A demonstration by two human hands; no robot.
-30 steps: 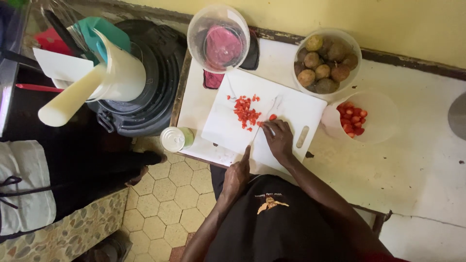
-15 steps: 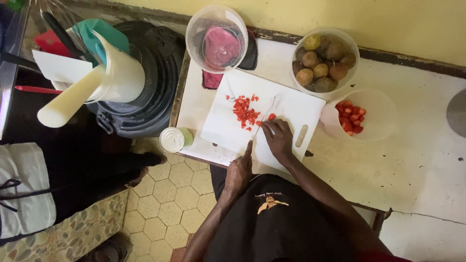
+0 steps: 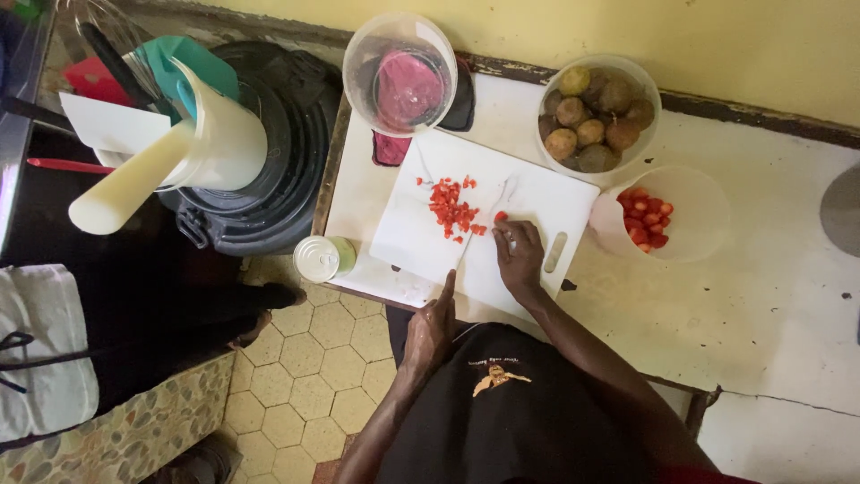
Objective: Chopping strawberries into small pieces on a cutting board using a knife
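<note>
White worn table [image 3: 788,296], cutting board [image 3: 421,233] on it. Red diced bits [image 3: 452,211] mid-board, small uneven cubes. Right hand [image 3: 518,258] closed on knife [image 3: 488,215], just right of the pile. Left hand [image 3: 430,327] at board's near edge, forefinger out, holding nothing.
</note>
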